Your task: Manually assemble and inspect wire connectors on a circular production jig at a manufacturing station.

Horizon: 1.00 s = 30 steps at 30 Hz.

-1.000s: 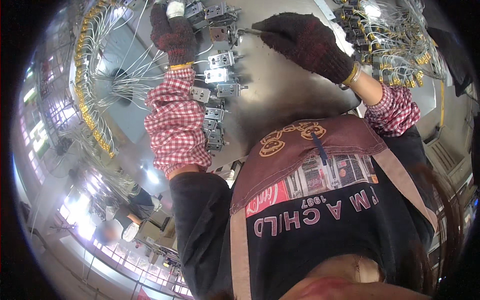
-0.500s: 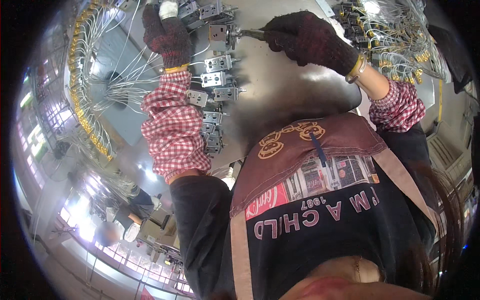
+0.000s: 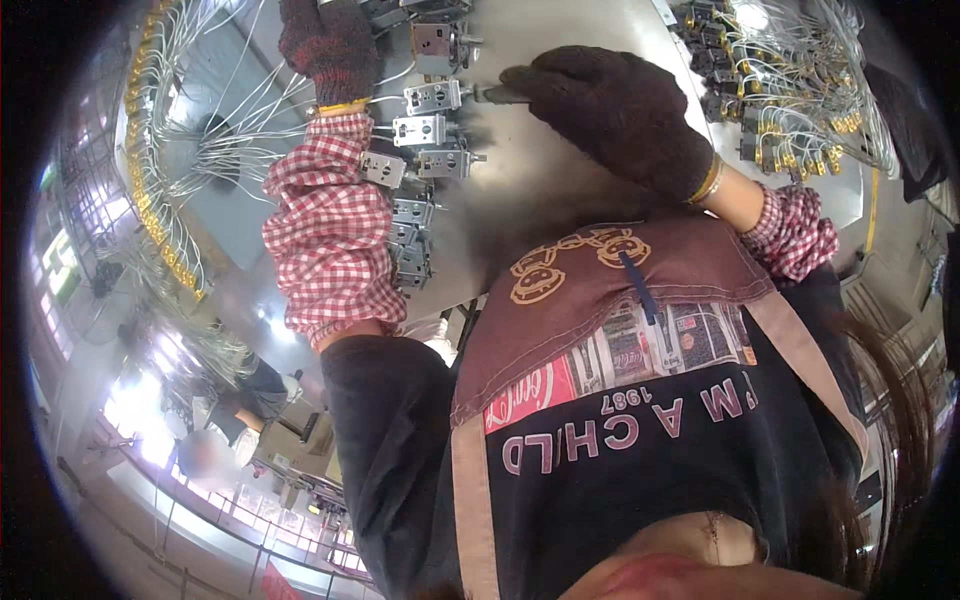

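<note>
My left hand (image 3: 330, 55), in a dark red-black knit glove, reaches to the top edge beside a row of small metal boxes (image 3: 418, 130). Its fingertips are cut off by the frame, so I cannot see what they touch. My right hand (image 3: 615, 115), gloved alike, hovers over the bare metal tabletop (image 3: 560, 190). Its fingers are stretched out to the left, and nothing shows in them. The tips lie close to the short shaft of one metal box (image 3: 432, 97). A larger box with a brownish face (image 3: 437, 45) sits just above that one. White wires run leftward from the boxes.
On the left, a round rack (image 3: 150, 195) carries many white wires with yellow ends. A wired cluster of dark boxes (image 3: 770, 130) stands at the upper right. Another person (image 3: 215, 435) is at the far lower left, near cartons.
My right hand has come away from the brownish box's shaft, dropping lower with its fingers spread flatter. The left hand has slid slightly up and out of frame.
</note>
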Each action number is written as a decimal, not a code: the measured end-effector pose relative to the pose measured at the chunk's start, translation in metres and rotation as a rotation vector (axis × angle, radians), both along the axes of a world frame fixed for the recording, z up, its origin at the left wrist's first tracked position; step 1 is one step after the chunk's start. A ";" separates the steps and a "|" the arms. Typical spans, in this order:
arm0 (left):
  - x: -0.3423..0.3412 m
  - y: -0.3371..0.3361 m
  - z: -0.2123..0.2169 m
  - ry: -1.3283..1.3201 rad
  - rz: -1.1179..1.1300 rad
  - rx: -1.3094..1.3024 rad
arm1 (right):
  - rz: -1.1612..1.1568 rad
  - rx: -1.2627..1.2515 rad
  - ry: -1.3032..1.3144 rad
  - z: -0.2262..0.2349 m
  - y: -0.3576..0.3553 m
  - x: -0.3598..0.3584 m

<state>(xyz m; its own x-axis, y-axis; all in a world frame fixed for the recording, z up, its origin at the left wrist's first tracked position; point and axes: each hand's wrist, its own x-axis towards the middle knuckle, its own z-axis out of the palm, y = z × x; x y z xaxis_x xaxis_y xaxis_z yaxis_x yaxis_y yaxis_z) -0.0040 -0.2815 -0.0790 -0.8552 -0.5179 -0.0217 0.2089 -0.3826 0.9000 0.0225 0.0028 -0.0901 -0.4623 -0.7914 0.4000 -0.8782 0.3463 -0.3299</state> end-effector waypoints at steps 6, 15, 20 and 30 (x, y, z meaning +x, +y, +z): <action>0.001 -0.002 0.016 0.064 -0.105 0.415 | 0.004 -0.209 -0.271 -0.003 -0.011 -0.010; 0.000 -0.020 -0.005 -0.060 0.198 -1.117 | 0.049 -0.061 -0.280 0.033 -0.014 0.014; -0.008 -0.023 -0.006 -0.053 0.200 -1.110 | -0.025 -0.038 -0.159 0.002 -0.021 0.018; -0.007 -0.019 0.003 -0.065 0.117 -0.877 | 0.028 -0.013 -0.328 0.015 -0.011 0.039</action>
<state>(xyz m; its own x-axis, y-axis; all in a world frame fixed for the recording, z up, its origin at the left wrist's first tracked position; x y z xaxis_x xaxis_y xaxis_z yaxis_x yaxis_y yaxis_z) -0.0112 -0.3010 -0.0764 -0.8065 -0.4550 0.3775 0.1416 0.4713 0.8705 0.0617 -0.0080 -0.0747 -0.5462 -0.8013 0.2441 -0.7338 0.3172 -0.6008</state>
